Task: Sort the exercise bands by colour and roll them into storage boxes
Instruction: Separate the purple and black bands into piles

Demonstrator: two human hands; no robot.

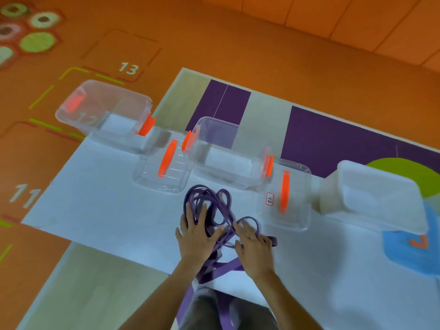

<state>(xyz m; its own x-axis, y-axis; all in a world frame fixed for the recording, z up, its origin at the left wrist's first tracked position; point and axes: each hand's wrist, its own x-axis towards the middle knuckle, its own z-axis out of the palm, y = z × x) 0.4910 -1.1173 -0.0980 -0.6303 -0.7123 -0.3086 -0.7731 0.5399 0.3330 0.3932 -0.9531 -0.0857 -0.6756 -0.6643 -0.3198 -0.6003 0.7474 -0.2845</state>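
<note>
A tangle of purple exercise bands (pixel 215 206) lies on the white sheet (pixel 100 206) in front of me, with loops trailing back toward my lap. My left hand (pixel 196 234) rests flat on the left part of the tangle, fingers spread and straight. My right hand (pixel 253 244) lies on the right part, fingers extended over a loop. Two clear storage boxes with orange clips stand behind: one at the left (pixel 107 115), one in the middle (pixel 223 151). An opaque white box (pixel 371 196) stands at the right.
Two clear lids with orange handles lie flat: one (pixel 162 167) between the clear boxes, another (pixel 283 198) right of the middle box. The sheet covers a purple-and-beige mat (pixel 333 136) on an orange floor (pixel 214 36) with printed numbers.
</note>
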